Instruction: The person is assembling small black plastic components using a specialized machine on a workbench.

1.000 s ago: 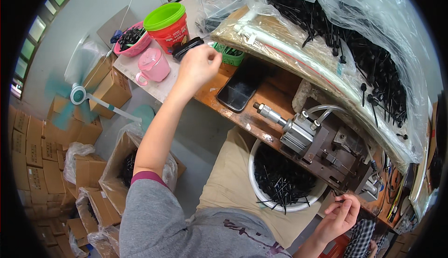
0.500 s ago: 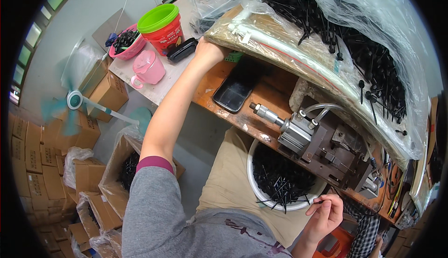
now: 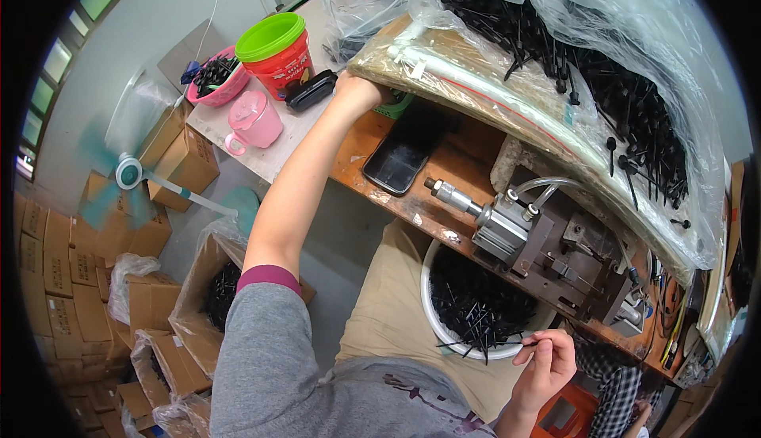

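Note:
My left hand (image 3: pixel 358 93) reaches under the front edge of the raised shelf (image 3: pixel 460 93). Its fingers are hidden there, beside a small green basket (image 3: pixel 394 106). My right hand (image 3: pixel 545 368), at the lower right, pinches a thin black stick-like part (image 3: pixel 525 343) between thumb and fingers. That hand is just off the rim of a white round basket (image 3: pixel 425 295) heaped with black stick-like parts (image 3: pixel 479 311). Above the basket, a metal clamping machine with a silver cylinder (image 3: pixel 502 232) is mounted on the wooden bench (image 3: pixel 357 160).
A black phone (image 3: pixel 400 156) lies on the bench. Pink mug (image 3: pixel 255 118), red bucket with green rim (image 3: pixel 281 57) and black case (image 3: pixel 311 91) stand left. Plastic sheeting holds black-headed parts (image 3: pixel 634 113) on the shelf. A fan (image 3: pixel 128 172) and cartons (image 3: pixel 67 267) are further left.
My right hand has shifted slightly left, toward the basket rim. My left hand stays under the shelf edge. At the lower right, another person's hand has come into view beside the checked cloth.

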Action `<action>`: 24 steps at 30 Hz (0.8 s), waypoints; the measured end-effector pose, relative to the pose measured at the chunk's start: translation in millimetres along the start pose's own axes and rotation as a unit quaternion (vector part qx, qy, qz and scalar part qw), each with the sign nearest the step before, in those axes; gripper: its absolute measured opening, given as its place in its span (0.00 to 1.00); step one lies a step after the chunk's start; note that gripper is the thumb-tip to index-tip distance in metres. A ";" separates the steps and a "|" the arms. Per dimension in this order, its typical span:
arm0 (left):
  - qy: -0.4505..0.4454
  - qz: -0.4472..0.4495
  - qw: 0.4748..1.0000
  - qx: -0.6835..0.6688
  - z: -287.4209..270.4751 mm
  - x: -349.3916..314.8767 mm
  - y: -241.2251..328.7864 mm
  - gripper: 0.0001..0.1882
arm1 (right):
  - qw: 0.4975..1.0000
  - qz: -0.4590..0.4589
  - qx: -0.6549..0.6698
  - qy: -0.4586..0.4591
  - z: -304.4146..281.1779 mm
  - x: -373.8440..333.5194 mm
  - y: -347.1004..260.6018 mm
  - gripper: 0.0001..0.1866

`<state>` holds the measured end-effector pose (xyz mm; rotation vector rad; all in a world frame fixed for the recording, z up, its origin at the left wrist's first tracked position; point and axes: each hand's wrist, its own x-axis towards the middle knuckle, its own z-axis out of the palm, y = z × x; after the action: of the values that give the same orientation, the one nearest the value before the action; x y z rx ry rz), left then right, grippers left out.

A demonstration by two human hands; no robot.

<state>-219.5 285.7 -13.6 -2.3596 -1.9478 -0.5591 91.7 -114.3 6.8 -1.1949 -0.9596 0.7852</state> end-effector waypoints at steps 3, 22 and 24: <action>-0.060 -0.031 0.998 0.018 -3.4 4.4 3.9 0.40 | 1.000 0.004 0.000 -0.002 1.2 -0.4 0.6 0.06; -0.031 -0.005 0.999 -0.004 -7.7 -3.4 2.7 0.33 | 1.000 0.028 -0.012 -0.007 -4.3 1.2 6.4 0.06; -0.030 0.001 0.999 -0.029 -7.4 -5.0 -0.1 0.31 | 1.000 0.028 -0.014 -0.006 -6.1 0.9 6.4 0.06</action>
<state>-222.2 279.1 -8.1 -2.4391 -1.9797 -0.5591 97.7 -114.6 0.2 -1.2463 -0.9526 0.8261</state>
